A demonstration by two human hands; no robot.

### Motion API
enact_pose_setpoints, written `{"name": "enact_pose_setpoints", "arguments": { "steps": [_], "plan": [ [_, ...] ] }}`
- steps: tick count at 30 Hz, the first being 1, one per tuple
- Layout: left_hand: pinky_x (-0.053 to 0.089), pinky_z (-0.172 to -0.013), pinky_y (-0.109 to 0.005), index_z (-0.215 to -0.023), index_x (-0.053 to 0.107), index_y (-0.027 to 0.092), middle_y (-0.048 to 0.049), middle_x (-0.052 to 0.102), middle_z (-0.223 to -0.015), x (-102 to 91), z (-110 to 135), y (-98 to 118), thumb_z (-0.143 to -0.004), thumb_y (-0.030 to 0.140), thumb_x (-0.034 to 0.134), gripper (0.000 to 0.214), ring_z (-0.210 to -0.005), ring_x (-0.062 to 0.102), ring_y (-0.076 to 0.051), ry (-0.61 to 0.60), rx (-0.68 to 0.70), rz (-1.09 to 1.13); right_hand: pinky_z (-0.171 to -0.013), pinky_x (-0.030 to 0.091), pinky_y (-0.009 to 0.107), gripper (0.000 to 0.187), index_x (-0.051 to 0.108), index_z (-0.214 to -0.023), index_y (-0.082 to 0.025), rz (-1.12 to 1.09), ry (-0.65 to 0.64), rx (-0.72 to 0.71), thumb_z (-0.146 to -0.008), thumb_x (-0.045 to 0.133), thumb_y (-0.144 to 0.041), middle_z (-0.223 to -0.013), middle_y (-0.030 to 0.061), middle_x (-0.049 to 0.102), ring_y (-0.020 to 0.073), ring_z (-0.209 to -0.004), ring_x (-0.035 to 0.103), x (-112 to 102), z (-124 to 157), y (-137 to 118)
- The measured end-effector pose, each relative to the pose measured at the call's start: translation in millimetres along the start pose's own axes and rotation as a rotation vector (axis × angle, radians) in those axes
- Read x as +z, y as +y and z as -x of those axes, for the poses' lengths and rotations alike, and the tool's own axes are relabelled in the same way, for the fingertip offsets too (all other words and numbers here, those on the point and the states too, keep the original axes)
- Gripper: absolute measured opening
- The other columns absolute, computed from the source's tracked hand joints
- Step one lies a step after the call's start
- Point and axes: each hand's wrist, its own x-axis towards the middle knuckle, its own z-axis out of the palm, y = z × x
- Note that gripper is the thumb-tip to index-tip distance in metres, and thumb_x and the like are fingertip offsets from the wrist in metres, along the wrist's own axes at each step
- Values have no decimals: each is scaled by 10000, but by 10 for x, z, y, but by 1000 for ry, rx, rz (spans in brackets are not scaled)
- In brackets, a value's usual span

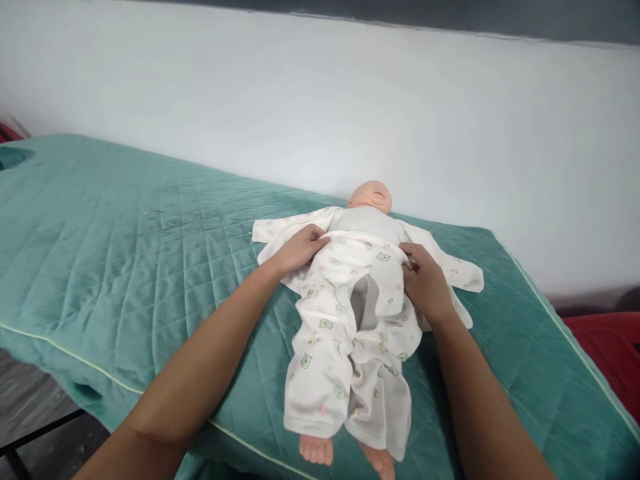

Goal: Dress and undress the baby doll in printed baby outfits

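A baby doll (371, 197) lies on its back on a green quilted bed (125, 227), head toward the wall, bare feet near the bed's front edge. It wears white printed trousers (330, 347) and lies on an open white printed top (280, 230) with its grey torso showing. My left hand (299, 248) grips the left side of the trousers' waistband at the doll's waist, fingers curled on the cloth. On the opposite side my right hand (425, 283) pinches the waistband at the doll's hip.
A white wall (350, 100) runs behind the bed. A red object (607, 353) stands beside the bed at the right. At the lower left the bed's dark frame (40, 437) and the floor show below the front edge.
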Motion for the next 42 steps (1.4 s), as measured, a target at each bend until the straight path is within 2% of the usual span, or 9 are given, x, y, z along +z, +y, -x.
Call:
{"name": "enact_pose_setpoints", "arguments": {
  "steps": [4, 7, 10, 14, 19, 26, 31, 35, 42],
  "plan": [
    [376, -605, -283, -819, 599, 206, -21, 600, -696, 7, 15, -4, -842, 442, 631, 239, -660, 543, -191, 36, -57, 38, -964, 443, 416, 353, 724, -1015, -271, -41, -90, 53, -756, 502, -177, -1102, 18, 716, 261, -1079, 602, -30, -16, 47],
    [376, -616, -284, -754, 618, 201, -38, 617, -677, 3, 12, 3, -804, 350, 652, 161, -687, 563, -208, 73, -19, -16, -776, 487, 364, 359, 734, -991, -261, -113, -86, 161, -731, 499, -182, -940, 12, 722, 235, -871, 632, -34, -10, 30],
    [384, -638, -281, -682, 620, 201, -56, 651, -697, -2, -1, 16, -773, 261, 614, 109, -736, 585, -226, 82, 43, -118, -639, 466, 322, 363, 712, -1013, -245, -149, 12, 217, -703, 530, -192, -940, 29, 713, 198, -726, 603, -21, 8, -4],
    [399, -652, -276, -637, 640, 198, -70, 691, -739, -3, -14, 34, -708, 178, 566, 104, -779, 605, -237, 12, 59, -221, -699, 483, 327, 242, 648, -919, -229, -24, 140, 255, -679, 615, -231, -914, 54, 708, 209, -794, 622, -17, 9, 21],
    [415, -574, -278, -578, 625, 188, -69, 666, -655, -26, -73, 92, -552, 90, 566, 117, -623, 594, -215, -87, 20, -239, -609, 448, 326, 169, 644, -865, -244, 71, -33, 379, -703, 606, -274, -791, 29, 705, 204, -675, 609, -44, -29, 106],
    [453, -448, -253, -613, 660, 171, -77, 674, -728, -133, -271, 261, -435, 79, 539, 234, -586, 639, -219, -393, -172, -140, -504, 394, 286, 165, 606, -771, -250, -136, -293, 395, -630, 591, -165, -631, -23, 637, 169, -551, 537, -123, -109, 54],
    [491, -484, -266, -669, 694, 188, -85, 704, -798, -184, -270, 201, -507, 134, 590, 200, -669, 675, -244, -428, -135, -129, -499, 375, 269, 77, 585, -717, -229, -130, -415, 317, -662, 607, -180, -649, -19, 610, 152, -570, 517, -206, -151, -22],
    [462, -482, -260, -631, 682, 187, -63, 692, -724, -176, -238, 197, -498, 109, 575, 187, -580, 640, -212, -418, -94, -172, -498, 359, 269, 56, 574, -687, -223, -63, -470, 309, -674, 609, -182, -631, -27, 583, 142, -559, 491, -244, -167, -52],
    [411, -481, -257, -605, 670, 188, -45, 673, -675, -152, -185, 214, -515, 96, 593, 150, -600, 612, -211, -378, -52, -130, -520, 392, 280, 48, 607, -690, -224, -215, -427, 327, -673, 650, -209, -622, -21, 611, 162, -592, 525, -203, -109, -68]
  ]
}}
